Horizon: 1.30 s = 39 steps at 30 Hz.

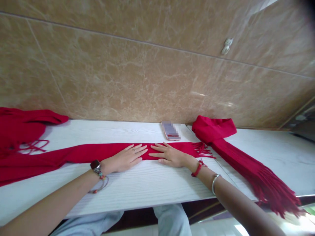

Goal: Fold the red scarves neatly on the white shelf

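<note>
The middle red scarf (91,153) is laid lengthwise, roughly parallel to the front edge of the surface (157,183). It is partly covered by the left hand (126,159) and right hand (172,157), fingers spread, nothing grasped; its fringe (203,150) is located nearer the right hand.
</note>
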Tool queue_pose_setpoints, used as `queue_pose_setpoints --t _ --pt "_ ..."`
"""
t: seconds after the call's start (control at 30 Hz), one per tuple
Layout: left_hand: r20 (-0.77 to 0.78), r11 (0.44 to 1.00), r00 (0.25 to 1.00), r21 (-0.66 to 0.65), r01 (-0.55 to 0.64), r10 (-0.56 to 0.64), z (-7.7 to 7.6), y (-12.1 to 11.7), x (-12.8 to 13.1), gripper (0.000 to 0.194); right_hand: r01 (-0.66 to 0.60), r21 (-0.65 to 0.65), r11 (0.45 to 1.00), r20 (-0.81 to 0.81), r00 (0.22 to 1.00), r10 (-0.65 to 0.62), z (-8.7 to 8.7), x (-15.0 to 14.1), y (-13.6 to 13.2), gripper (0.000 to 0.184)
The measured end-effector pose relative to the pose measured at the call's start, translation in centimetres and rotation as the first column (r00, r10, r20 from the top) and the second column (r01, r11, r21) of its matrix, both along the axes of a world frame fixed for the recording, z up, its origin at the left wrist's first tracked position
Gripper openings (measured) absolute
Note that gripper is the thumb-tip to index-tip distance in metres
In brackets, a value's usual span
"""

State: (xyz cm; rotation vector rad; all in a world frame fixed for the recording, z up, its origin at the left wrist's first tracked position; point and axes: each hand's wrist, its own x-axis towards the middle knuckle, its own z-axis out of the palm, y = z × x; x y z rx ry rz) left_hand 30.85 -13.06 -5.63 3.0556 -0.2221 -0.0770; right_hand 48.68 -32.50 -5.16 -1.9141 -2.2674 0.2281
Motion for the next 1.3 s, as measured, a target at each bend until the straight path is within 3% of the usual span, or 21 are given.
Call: queue_pose_setpoints --t 0.1,0.27,0.37,0.5,0.6,0.8,1.0,1.17,1.3 --pt "0.026 1.000 1.000 0.007 -0.014 0.014 -0.2 0.0 0.2 0.046 0.084 0.013 0.996 -0.026 0.996 -0.084 -0.3 0.3 0.0 0.047" --pt "0.010 0.999 0.999 -0.011 -0.030 0.030 -0.3 0.0 0.3 0.045 0.227 0.046 0.973 0.087 0.969 -0.230 -1.1 1.0 -0.8 0.047" --pt "0.019 1.000 1.000 -0.016 -0.012 0.012 -0.4 0.2 0.3 0.045 0.326 0.070 0.943 0.153 0.930 -0.333 -1.7 2.0 -2.8 0.048" --pt "0.059 0.999 0.998 -0.028 0.027 -0.025 -0.9 0.7 0.4 0.044 0.503 0.094 0.859 0.205 0.835 -0.511 -2.9 4.7 -6.6 0.050" --pt "0.085 0.998 0.996 -0.035 0.044 -0.041 -1.1 0.7 0.5 0.044 0.565 0.151 0.811 0.202 0.785 -0.585 -3.9 6.5 -8.9 0.050" --pt "0.113 0.997 0.992 -0.042 0.060 -0.055 -0.2 0.9 0.3 0.042 0.560 0.235 0.794 0.150 0.787 -0.599 -4.1 6.6 -9.7 0.051" --pt "0.123 0.994 0.988 -0.039 0.103 -0.097 1.4 2.5 -1.2 0.042 0.315 0.284 0.906 0.211 0.901 -0.379 -1.9 5.3 -9.0 0.042" --pt "0.114 0.999 0.993 0.030 -0.023 0.020 2.9 2.7 -2.6 0.056 0.206 0.242 0.948 0.293 0.916 -0.274 -1.1 5.5 -8.0 0.043" --pt "0.184 0.987 0.976 0.089 -0.136 0.118 3.0 3.7 -2.4 0.046 0.269 0.235 0.934 0.306 0.891 -0.334 -0.9 6.1 -7.4 0.042"
